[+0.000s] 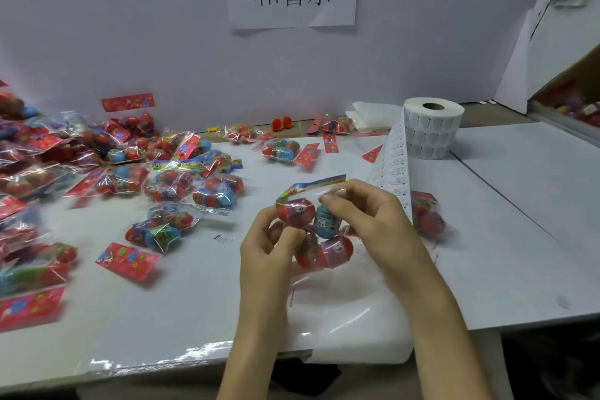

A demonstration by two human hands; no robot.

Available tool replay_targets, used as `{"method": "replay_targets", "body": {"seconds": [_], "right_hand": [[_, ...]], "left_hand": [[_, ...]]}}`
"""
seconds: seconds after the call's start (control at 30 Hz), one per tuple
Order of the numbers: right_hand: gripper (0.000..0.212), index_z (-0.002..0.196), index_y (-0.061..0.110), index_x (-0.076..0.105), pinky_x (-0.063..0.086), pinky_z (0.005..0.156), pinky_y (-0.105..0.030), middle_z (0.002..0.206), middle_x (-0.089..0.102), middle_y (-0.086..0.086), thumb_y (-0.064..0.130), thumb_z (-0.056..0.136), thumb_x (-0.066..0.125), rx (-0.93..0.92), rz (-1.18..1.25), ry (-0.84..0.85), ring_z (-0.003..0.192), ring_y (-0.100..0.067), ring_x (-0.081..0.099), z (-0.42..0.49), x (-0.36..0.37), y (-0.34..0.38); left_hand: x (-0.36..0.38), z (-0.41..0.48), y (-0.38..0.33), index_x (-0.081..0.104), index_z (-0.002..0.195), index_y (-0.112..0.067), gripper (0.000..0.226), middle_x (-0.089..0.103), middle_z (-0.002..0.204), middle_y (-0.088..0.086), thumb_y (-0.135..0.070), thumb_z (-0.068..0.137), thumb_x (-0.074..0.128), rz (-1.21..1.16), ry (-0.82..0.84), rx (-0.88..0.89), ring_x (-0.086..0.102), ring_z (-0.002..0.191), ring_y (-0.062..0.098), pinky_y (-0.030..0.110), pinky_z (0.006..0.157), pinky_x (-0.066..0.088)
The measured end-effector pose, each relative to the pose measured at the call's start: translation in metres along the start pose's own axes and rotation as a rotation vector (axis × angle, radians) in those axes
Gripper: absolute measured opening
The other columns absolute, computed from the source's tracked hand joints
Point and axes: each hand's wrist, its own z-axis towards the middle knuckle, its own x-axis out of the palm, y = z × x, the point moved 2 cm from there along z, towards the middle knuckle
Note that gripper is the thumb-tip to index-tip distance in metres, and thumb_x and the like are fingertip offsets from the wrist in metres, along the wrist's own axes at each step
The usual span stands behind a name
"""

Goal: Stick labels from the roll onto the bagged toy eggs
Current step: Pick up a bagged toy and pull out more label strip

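Left hand (272,243) and right hand (363,217) both gripping one bag of toy eggs (311,230) above the worktop (194,302), label roll (433,128) behind.

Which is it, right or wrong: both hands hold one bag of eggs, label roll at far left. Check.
Wrong: head view shows the label roll at the far right. The left hand and right hand hold one bag of eggs.

Glossy clear plastic bag (311,204) of smooth plastic eggs (296,212); matt white paper label roll (433,128), smooth white table (519,204).
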Motion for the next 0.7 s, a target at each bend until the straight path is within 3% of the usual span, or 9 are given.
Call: {"method": "replay_targets", "body": {"seconds": [0.13,0.23,0.3,0.4,0.5,0.57,0.7], "right_hand": [[0.021,0.076,0.021,0.073,0.056,0.07,-0.029,0.078,0.07,-0.001,0.006,0.091,0.069,-0.023,0.001,-0.019,0.078,-0.013,0.066,0.0,-0.002,0.0],[0.013,0.074,0.024,0.073,0.056,0.071,-0.033,0.079,0.072,0.0,0.016,0.084,0.072,-0.035,-0.017,0.005,0.079,-0.015,0.066,-0.001,-0.003,0.0],[0.005,0.073,0.026,0.072,0.056,0.071,-0.032,0.078,0.072,0.002,0.025,0.077,0.069,-0.037,-0.019,0.017,0.078,-0.013,0.067,-0.001,-0.002,0.001],[0.007,0.071,0.032,0.071,0.057,0.067,-0.025,0.08,0.074,0.002,0.027,0.074,0.068,-0.035,-0.034,0.038,0.079,-0.012,0.069,-0.002,0.0,0.001],[0.02,0.07,0.034,0.072,0.053,0.064,-0.022,0.08,0.073,0.005,0.017,0.081,0.07,-0.03,-0.062,0.081,0.08,-0.011,0.069,-0.001,0.003,0.0],[0.029,0.072,0.03,0.072,0.051,0.063,-0.021,0.076,0.07,0.009,0.007,0.089,0.071,-0.029,-0.075,0.079,0.076,-0.01,0.067,0.0,0.005,-0.002],[0.01,0.082,0.022,0.073,0.051,0.064,-0.02,0.077,0.07,0.006,0.017,0.091,0.075,0.009,-0.068,0.072,0.076,-0.011,0.068,0.0,0.004,-0.002]], "left_hand": [[0.003,-0.002,-0.002,0.074,0.112,-0.021,0.032,0.075,0.106,0.013,-0.022,0.08,0.07,0.028,0.049,-0.019,0.073,0.102,0.035,0.06,0.081,0.062],[0.004,-0.003,-0.004,0.076,0.1,-0.022,0.019,0.076,0.101,0.011,-0.037,0.088,0.075,0.046,0.027,0.022,0.074,0.098,0.032,0.059,0.085,0.061],[0.003,-0.004,-0.005,0.077,0.092,-0.026,0.023,0.077,0.095,0.008,-0.046,0.084,0.069,0.068,-0.001,0.054,0.075,0.093,0.028,0.048,0.076,0.064],[0.0,-0.003,-0.004,0.079,0.086,-0.028,0.013,0.077,0.089,0.003,-0.028,0.093,0.068,0.035,-0.025,0.059,0.075,0.084,0.018,0.032,0.065,0.062],[-0.005,-0.001,-0.003,0.081,0.076,-0.026,0.034,0.075,0.079,0.001,-0.006,0.097,0.061,0.021,-0.079,0.074,0.071,0.071,0.008,0.021,0.06,0.057],[-0.004,-0.002,-0.004,0.082,0.079,-0.024,0.032,0.077,0.083,0.003,-0.006,0.096,0.062,0.006,-0.091,0.073,0.073,0.075,0.011,0.022,0.062,0.058],[-0.006,-0.002,-0.003,0.083,0.084,-0.023,0.026,0.079,0.093,0.007,-0.008,0.095,0.066,-0.018,-0.108,0.062,0.076,0.087,0.022,0.029,0.067,0.06]]}}
